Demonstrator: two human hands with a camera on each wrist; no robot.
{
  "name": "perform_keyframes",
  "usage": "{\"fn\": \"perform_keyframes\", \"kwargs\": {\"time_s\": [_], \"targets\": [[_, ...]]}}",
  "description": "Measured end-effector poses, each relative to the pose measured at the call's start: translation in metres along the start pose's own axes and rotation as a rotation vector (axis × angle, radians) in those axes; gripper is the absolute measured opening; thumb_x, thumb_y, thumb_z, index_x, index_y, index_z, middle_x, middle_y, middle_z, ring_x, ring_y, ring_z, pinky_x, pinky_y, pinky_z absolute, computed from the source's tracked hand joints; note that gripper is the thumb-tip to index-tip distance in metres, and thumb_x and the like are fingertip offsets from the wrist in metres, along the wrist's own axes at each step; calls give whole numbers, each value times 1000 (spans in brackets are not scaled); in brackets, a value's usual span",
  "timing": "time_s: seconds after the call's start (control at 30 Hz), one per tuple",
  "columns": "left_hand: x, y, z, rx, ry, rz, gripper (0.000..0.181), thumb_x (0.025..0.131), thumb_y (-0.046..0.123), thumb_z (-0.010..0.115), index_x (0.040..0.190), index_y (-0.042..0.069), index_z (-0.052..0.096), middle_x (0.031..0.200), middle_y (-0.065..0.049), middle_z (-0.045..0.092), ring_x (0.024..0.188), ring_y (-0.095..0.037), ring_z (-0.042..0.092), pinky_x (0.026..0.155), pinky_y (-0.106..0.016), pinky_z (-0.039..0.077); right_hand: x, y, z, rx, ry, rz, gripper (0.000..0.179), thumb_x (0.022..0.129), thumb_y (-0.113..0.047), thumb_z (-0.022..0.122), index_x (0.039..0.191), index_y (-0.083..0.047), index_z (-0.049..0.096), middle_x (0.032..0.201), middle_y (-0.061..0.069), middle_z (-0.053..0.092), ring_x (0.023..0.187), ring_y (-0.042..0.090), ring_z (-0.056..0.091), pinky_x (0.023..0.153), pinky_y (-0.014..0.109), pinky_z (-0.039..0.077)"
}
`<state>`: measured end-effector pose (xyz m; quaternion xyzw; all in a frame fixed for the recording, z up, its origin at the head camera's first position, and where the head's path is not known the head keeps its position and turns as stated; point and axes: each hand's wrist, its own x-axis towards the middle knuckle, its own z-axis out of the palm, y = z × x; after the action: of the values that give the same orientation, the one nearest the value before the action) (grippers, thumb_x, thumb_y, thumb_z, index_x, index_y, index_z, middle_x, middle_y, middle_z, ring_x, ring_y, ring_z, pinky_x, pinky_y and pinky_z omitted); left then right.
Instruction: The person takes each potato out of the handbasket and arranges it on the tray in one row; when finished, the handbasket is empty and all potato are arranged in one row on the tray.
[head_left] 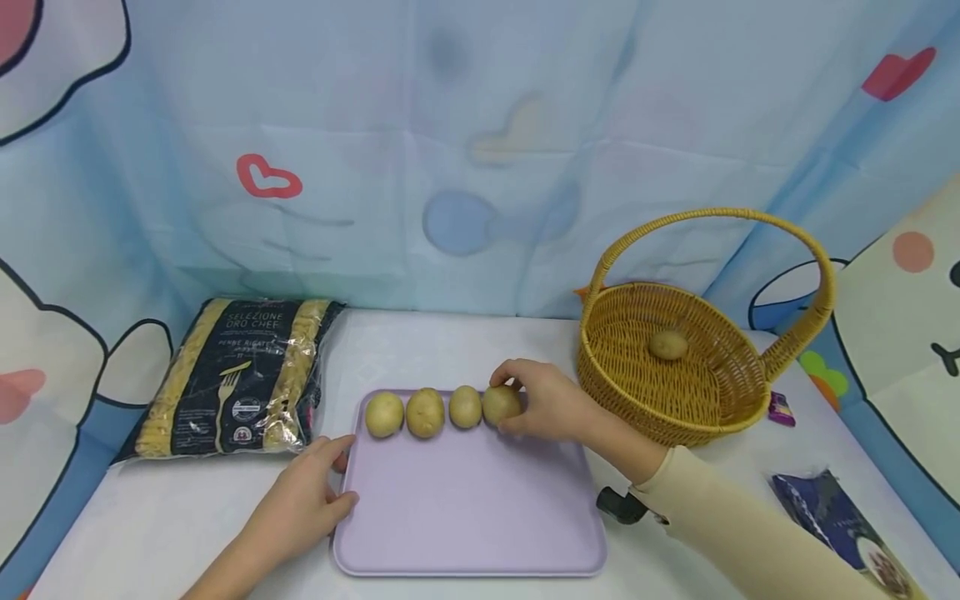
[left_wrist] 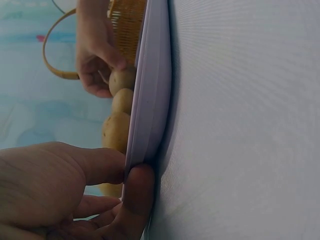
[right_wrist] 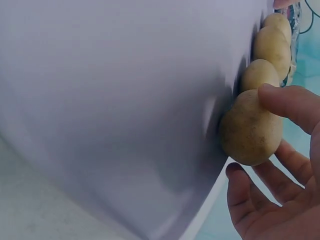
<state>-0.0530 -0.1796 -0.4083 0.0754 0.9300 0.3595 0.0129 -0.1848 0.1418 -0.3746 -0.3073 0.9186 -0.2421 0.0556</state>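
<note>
My right hand (head_left: 546, 402) holds a round potato (head_left: 501, 405) between thumb and fingers at the back edge of a lilac tray (head_left: 469, 508). That potato (right_wrist: 251, 129) touches the tray's surface in the right wrist view, the thumb lying over its side. To its left three more potatoes stand in a row: a smaller potato (head_left: 465, 407), a larger potato (head_left: 425, 412) and a yellowish potato (head_left: 384, 414). At the tray's left edge is my left hand (head_left: 300, 498); its thumb and a finger pinch the rim (left_wrist: 145, 110) in the left wrist view.
A wicker basket (head_left: 705, 432) with a tall handle stands at the back right, one potato (head_left: 667, 344) inside. A bag of penne pasta (head_left: 238, 379) lies at the left. Rightward are a small purple packet (head_left: 781, 409) and a dark blue packet (head_left: 840, 521). A patterned curtain (head_left: 360, 167) hangs behind.
</note>
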Motion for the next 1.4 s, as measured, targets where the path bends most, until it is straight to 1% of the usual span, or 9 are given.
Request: {"fn": "perform_keyframes", "kwargs": {"time_s": [0.27, 0.4, 0.53, 0.67, 0.8, 0.87, 1.13, 1.23, 1.4], "targets": [[-1, -1, 2, -8, 0, -4, 65, 73, -1, 78, 132, -6, 53, 94, 2, 53, 60, -1, 50, 56, -22, 47, -7, -2, -4, -20, -22, -71, 52, 71, -21, 85, 116, -13, 62, 115, -2, 61, 102, 19, 59, 88, 39, 47], [0, -1, 2, 0, 6, -3, 64, 74, 0, 78, 132, -5, 53, 93, 3, 53, 60, -1, 50, 56, -22, 47, -10, -1, -11, -11, -22, -79, 55, 71, -21, 85, 120, -12, 61, 118, 3, 61, 104, 23, 59, 88, 40, 47], [0, -1, 2, 5, 5, -3, 64, 74, 0, 78, 132, -5, 53, 94, 3, 53, 60, -1, 50, 55, -22, 46, -15, 0, -24, 19, -17, -63, 54, 73, -19, 83, 122, -13, 61, 120, 2, 61, 104, 25, 59, 77, 35, 51], [0, 0, 1, 2, 2, -2, 64, 74, 0, 78, 132, -5, 53, 94, 2, 53, 60, -2, 49, 55, -22, 46, -21, 4, -42, 48, 7, -36, 51, 75, -17, 82, 122, -18, 61, 119, -2, 60, 101, 20, 59, 67, 31, 51], [0, 0, 1, 2, -2, -6, 65, 74, 1, 78, 133, -6, 52, 94, 2, 53, 60, -2, 50, 55, -22, 46, -27, 9, -65, 58, 51, 5, 50, 75, -17, 83, 120, -21, 61, 116, -6, 61, 98, 15, 58, 67, 31, 52], [0, 0, 0, 3, -3, -6, 64, 74, 1, 78, 133, -6, 52, 94, 2, 53, 60, -2, 50, 55, -22, 46, -29, 13, -77, 58, 68, 29, 49, 76, -18, 83, 120, -21, 61, 115, -6, 61, 96, 15, 59, 68, 32, 53], [0, 0, -1, 9, -7, -3, 65, 74, 1, 78, 133, -5, 52, 94, 2, 53, 61, -2, 49, 56, -22, 46, -30, 28, -124, 29, 79, 107, 40, 81, -26, 80, 117, -18, 63, 115, 2, 61, 106, 23, 57, 77, 38, 52], [0, 0, -1, 9, -13, -6, 65, 74, 1, 79, 134, -5, 52, 94, 2, 53, 61, -2, 49, 56, -22, 46, -28, 39, -139, 15, 65, 142, 42, 83, -29, 79, 118, -14, 63, 117, 6, 62, 110, 25, 57, 82, 43, 50], [-1, 0, -1, 2, -20, -13, 65, 75, 1, 79, 134, -5, 52, 95, 2, 54, 61, -2, 50, 56, -22, 47, -25, 64, -159, -19, 36, 247, 47, 85, -33, 76, 123, -9, 61, 126, 14, 58, 116, 36, 54, 89, 52, 47]]}}
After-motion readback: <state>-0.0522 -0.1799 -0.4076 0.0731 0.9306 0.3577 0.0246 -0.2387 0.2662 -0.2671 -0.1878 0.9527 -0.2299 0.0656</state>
